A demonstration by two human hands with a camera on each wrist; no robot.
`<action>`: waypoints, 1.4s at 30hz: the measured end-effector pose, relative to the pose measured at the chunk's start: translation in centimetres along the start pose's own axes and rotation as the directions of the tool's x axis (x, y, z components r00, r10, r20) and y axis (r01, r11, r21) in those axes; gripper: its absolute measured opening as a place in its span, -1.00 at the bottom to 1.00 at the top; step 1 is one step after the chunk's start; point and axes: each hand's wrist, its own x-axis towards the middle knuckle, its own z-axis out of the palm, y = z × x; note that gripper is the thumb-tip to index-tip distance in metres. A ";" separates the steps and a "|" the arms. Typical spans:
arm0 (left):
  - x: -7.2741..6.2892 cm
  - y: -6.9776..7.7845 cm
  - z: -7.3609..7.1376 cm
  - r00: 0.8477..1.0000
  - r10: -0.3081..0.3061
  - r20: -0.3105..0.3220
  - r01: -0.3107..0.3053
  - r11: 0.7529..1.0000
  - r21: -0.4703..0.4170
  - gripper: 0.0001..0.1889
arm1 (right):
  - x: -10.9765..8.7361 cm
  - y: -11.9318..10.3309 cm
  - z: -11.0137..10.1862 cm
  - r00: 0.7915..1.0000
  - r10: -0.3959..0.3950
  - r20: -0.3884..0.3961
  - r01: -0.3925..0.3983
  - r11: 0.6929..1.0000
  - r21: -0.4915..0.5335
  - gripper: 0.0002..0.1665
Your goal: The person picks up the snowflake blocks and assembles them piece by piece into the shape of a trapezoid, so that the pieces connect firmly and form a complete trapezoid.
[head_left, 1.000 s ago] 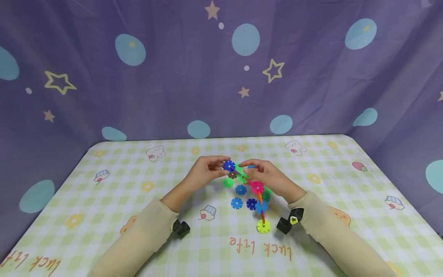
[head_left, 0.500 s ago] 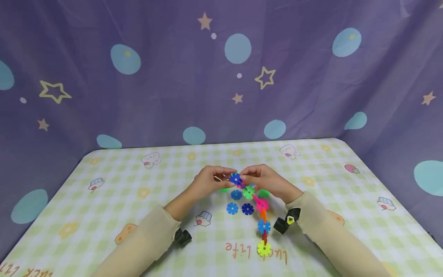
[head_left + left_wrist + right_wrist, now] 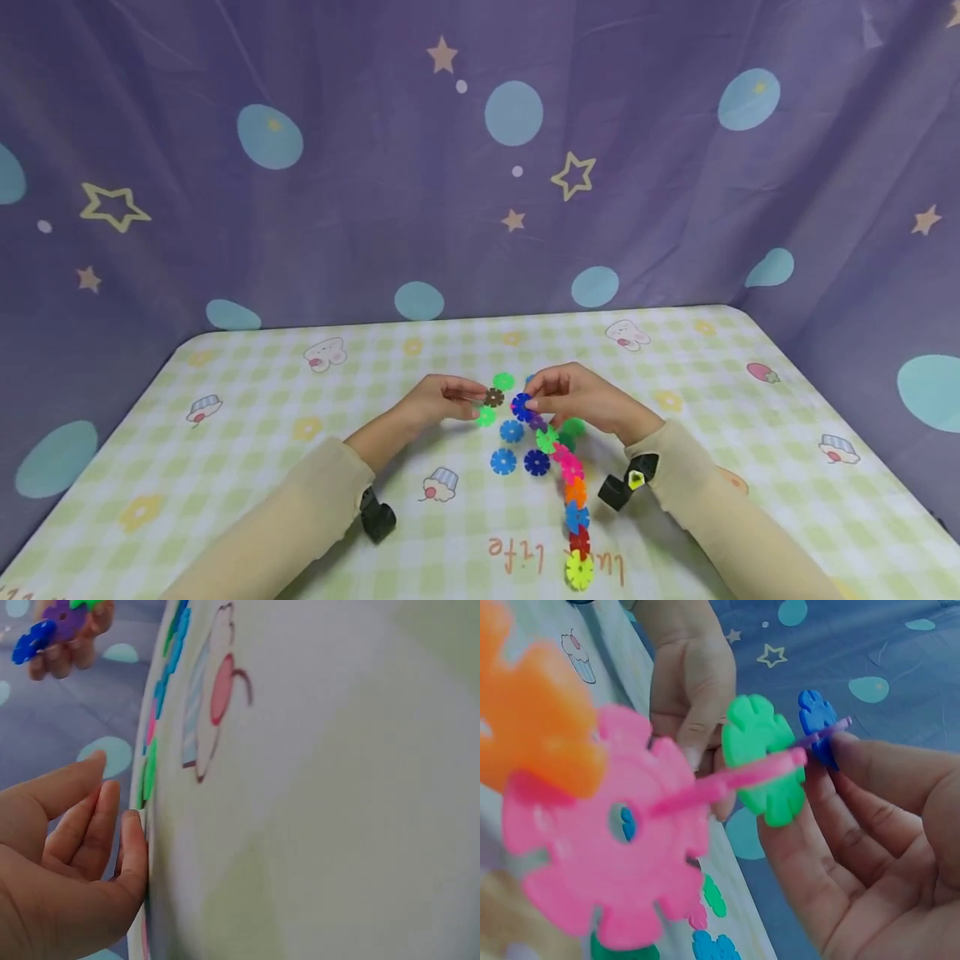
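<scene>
My right hand (image 3: 581, 396) pinches the dark blue snowflake disc (image 3: 522, 407) at one end of a chain of notched plastic discs. A purple disc, a green disc (image 3: 761, 759), pink discs (image 3: 567, 461), an orange disc (image 3: 575, 492), a blue disc (image 3: 577, 517), a red disc (image 3: 580, 542) and a yellow disc (image 3: 579, 570) follow along it. My left hand (image 3: 442, 398) is near a brown disc (image 3: 493, 397) and a light green disc (image 3: 486, 416). In the left wrist view its thumb and fingers are apart, with nothing visible between them.
Loose blue discs (image 3: 503, 461) and a dark blue disc (image 3: 536, 462) lie between the hands and the chain. Another green disc (image 3: 503, 381) lies farther back. The checked tablecloth (image 3: 315, 483) meets a purple curtain (image 3: 337, 208) behind.
My left hand has let go of the dark blue disc and moved left, away from the right hand. The right hand keeps hold of the chain, whose yellow end has come closer to me.
</scene>
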 end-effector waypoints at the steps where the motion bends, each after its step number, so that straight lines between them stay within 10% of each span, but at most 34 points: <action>1: 0.1 -0.1 0.2 1.000 0.001 0.002 -0.001 1.000 0.002 -0.61 | -0.1 0.0 -0.1 1.000 -0.002 0.006 0.001 1.000 0.006 -0.82; 12: 0.6 -1.0 0.9 0.993 0.057 -0.104 -0.033 0.975 0.221 -0.72 | 0.0 0.2 -0.6 1.000 -0.001 0.007 0.001 1.000 0.028 -0.80; 22: 0.0 -0.9 0.6 0.994 0.105 0.009 -0.104 0.956 0.276 -0.67 | 0.2 0.0 -0.3 1.000 0.005 0.000 -0.005 1.000 0.027 -0.82; 34: -0.1 -1.3 1.6 0.992 0.120 0.031 -0.124 0.940 0.317 -0.63 | -0.8 0.5 0.2 0.999 0.026 -0.025 -0.025 0.999 0.028 -0.74; 42: -0.2 -0.4 1.2 0.994 0.104 -0.018 -0.084 0.885 0.458 -0.68 | -0.2 0.0 0.1 0.996 -0.001 -0.094 0.004 0.999 0.032 -0.74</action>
